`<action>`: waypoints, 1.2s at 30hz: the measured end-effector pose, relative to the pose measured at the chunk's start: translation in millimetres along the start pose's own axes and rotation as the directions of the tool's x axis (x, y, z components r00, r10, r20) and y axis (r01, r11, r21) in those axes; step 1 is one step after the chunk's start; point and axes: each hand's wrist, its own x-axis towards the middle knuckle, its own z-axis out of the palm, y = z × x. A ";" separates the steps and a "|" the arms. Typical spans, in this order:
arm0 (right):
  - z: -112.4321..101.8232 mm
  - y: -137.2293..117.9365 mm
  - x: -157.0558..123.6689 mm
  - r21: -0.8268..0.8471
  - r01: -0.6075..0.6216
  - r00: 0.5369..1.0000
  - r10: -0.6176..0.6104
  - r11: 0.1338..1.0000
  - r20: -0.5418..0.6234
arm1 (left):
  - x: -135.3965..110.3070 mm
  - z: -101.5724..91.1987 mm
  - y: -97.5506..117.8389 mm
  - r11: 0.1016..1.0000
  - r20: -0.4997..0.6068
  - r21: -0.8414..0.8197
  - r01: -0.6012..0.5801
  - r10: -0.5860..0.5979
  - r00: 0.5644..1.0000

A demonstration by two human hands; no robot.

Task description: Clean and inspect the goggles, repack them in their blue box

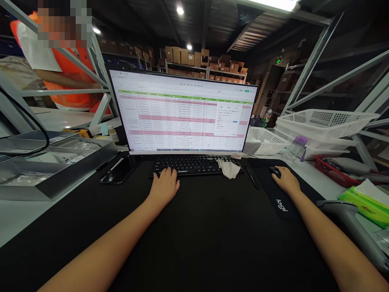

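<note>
Bare forearms reach in from the near edge, the left one (pixel 121 231) and the right one (pixel 330 233) well apart over a black desk mat (pixel 209 239). At the far left, beyond a metal frame, stands a person in an orange vest (pixel 75 67). Nearer on that side is a grey divided box (pixel 57 184) with clear packets inside, then a dark phone (pixel 117 170) lying flat. Just right of it the left hand (pixel 164 184) rests loosely spread at the keyboard's left end, fingers on the near keys, gripping nothing. Behind the keyboard (pixel 194 164) stands a monitor (pixel 182 121) showing a table with pink rows and a small white window over its right part; the text is too small to read. A pale cloth (pixel 230 169) covers some right-hand keys. Further right, the right hand (pixel 287 180) curls over a black mouse (pixel 276 172) on a dark mouse pad (pixel 273 202), with white baskets (pixel 328 121) beyond. The step in hand looks like on-screen work in that table; a next move would seem to call for steady pointing and light key presses.
</note>
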 end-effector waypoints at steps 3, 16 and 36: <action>-1.9 -1.9 0.5 -0.005 -0.013 1.000 0.013 1.000 0.008 | -0.1 0.0 0.2 1.000 0.001 0.005 0.000 0.000 1.000; -0.9 -0.5 1.1 -0.020 -0.011 1.000 0.011 1.000 0.015 | 0.3 -0.7 -0.1 1.000 0.011 0.025 0.001 -0.001 1.000; 11.1 8.3 3.8 -0.020 0.008 1.000 -0.008 1.000 -0.015 | 0.2 0.0 -0.6 1.000 0.016 0.010 0.006 -0.006 1.000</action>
